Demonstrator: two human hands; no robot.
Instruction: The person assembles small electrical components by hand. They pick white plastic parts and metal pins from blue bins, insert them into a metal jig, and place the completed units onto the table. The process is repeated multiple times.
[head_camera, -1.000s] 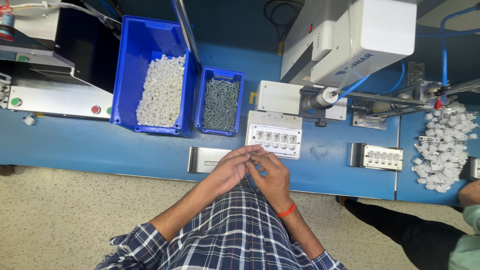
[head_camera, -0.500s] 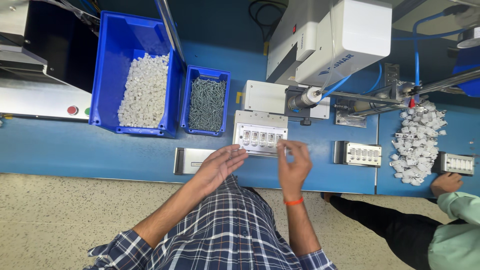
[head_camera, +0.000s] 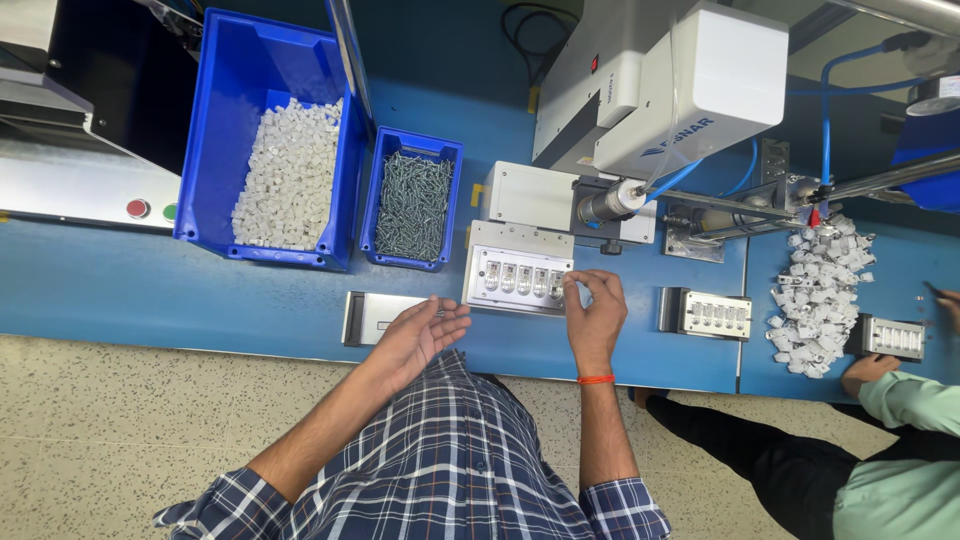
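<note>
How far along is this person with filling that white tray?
The slotted white tray already shows small pieces in most slots. The right hand is pinching at its right end slot; the left hand waits open, palm up. The bin of white parts remains well stocked.

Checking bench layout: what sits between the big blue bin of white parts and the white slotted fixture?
Head view: a small blue bin of screws sits between the big bin and the fixture.

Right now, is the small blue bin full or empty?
Roughly half full: the small blue bin holds a heap of screws, with bare walls above.
</note>
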